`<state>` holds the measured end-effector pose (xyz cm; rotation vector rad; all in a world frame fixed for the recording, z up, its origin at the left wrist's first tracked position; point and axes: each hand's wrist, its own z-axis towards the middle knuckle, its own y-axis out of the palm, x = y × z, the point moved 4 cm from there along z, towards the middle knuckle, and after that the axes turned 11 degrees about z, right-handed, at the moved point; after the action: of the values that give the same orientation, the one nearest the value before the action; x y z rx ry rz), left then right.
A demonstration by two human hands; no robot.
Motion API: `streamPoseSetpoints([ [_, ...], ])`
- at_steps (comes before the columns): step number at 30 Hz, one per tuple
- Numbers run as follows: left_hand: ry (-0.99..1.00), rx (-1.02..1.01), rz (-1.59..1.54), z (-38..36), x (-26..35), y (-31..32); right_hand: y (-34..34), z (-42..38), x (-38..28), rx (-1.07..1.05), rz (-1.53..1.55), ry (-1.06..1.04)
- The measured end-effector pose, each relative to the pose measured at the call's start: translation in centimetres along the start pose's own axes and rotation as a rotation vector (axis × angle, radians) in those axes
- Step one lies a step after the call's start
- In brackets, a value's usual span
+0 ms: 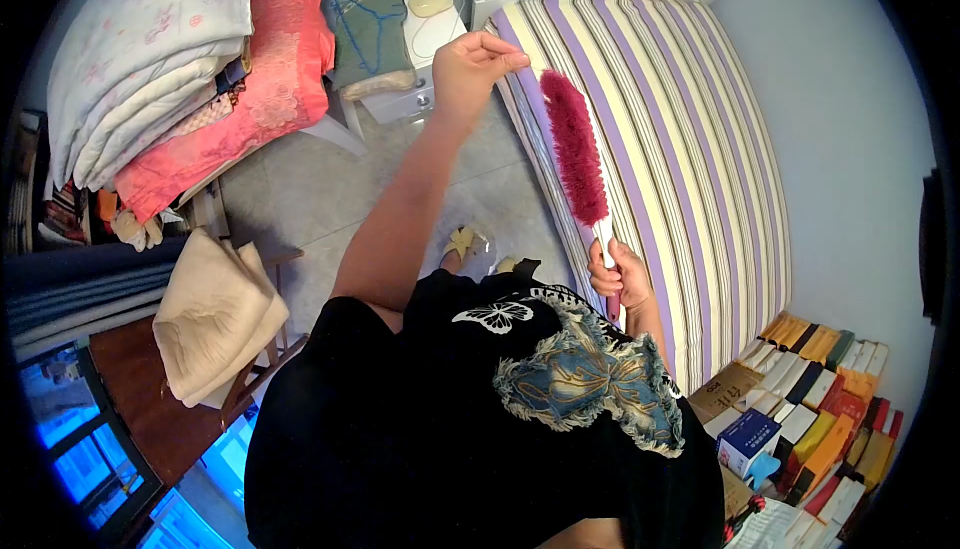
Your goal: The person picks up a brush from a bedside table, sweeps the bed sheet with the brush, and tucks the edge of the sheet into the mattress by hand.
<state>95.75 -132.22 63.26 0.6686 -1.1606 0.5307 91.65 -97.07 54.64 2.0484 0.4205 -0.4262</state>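
My right hand [622, 277] is wrapped round the white and dark red handle of a duster [575, 149]. The duster has a fluffy dark red head and points away from me, over the left edge of the bed [690, 149]. Purple, cream and dark stripes run along the bed's cover. My left hand [475, 69] is raised close to the duster's far tip, with thumb and forefinger pinched together. Whatever lies between those fingertips, if anything, is too small to make out. A small gap separates the left fingertips from the duster.
Folded quilts [150, 59] and coral bedding [265, 89] are piled at the left. A nightstand [395, 104] bears a lamp [430, 1], folded cloth and a blue hanger [362, 34]. Books [830, 429] stack at lower right. A beige cushion [215, 319] rests on a chair.
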Motion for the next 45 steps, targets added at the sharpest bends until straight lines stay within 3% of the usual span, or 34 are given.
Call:
streamPoseSetpoints([
  [15,-0.307,0.01,-0.369,0.2,-2.2,-3.1,-0.6,1.1,-0.2,0.09,-0.146,-0.054],
  [19,-0.436,0.045,-0.417,0.0,-2.8,-4.4,-1.7,1.0,-0.3,0.099,-0.034,-0.117],
  [23,-0.411,0.052,-0.404,0.2,-2.8,-5.7,-4.1,-0.7,-0.8,0.217,0.162,-0.247],
  [32,-0.324,0.015,-0.221,0.6,-2.2,-5.3,-1.8,0.0,0.3,0.19,-0.03,-0.231],
  [35,-0.279,-0.019,0.006,0.2,-1.0,-4.4,-0.8,0.3,0.3,0.184,-0.091,-0.21],
  [37,-0.198,-0.141,0.167,0.1,-0.3,-3.7,-0.6,0.4,0.3,0.182,-0.09,-0.219],
  [45,-0.226,-0.352,0.203,-0.5,-1.2,0.0,0.0,0.2,0.2,0.206,-0.177,-0.229],
])
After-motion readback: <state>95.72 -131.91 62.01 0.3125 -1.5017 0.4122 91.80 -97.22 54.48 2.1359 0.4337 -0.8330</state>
